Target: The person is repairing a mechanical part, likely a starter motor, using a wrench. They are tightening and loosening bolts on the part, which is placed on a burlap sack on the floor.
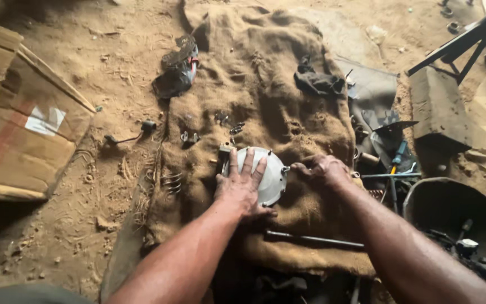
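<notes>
Hidden: my left hand (242, 183) covers the near left part of the round silver cover (268, 175); the small metal bits above it on the sacking are too tiny to tell apart.
Cut off: the cardboard box (21, 121) runs off the left edge, the dark tub (451, 205) off the right.
Open room: bare dirt lies between box and burlap sack (265, 112); a thin steel rod (313, 240) lies just near of the cover.
Cover: flat on the sack, near its middle.
Left hand: palm down, fingers spread wide, pressing on the cover.
Right hand (323, 170): fingers curled at the cover's right rim; I cannot tell whether they pinch anything.
</notes>
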